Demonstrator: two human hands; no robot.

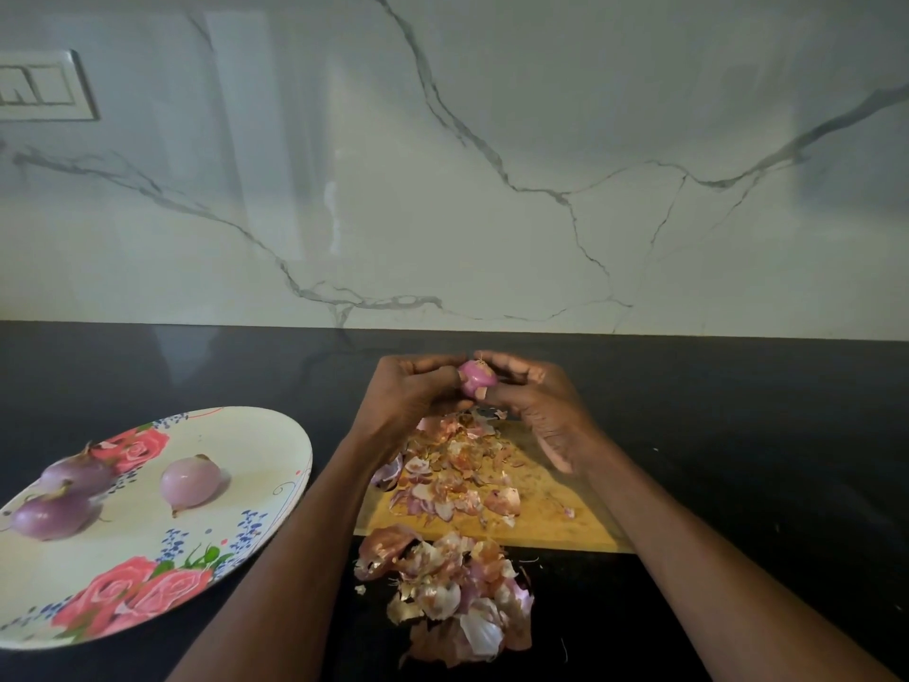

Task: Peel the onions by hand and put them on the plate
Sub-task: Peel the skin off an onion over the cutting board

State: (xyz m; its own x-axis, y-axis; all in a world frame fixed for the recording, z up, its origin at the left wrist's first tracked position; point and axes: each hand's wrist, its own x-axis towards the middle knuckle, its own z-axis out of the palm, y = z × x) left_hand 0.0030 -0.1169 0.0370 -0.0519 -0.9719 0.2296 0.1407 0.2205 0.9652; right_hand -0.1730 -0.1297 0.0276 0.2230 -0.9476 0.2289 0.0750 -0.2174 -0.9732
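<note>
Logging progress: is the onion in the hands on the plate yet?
No. Both hands, left and right, hold the onion above the cutting board; plate lies apart.

Black counter (738, 435) w/ plate (275, 465), wood board (551, 514), onion skins (452, 593)

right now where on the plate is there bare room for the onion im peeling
The round floral plate has bare cream surface right of the pale peeled onion, toward the rim nearest the hands, and in its middle below that onion. Its left side is crowded by two purple peeled onions. The wooden cutting board is littered with onion skins.
</note>
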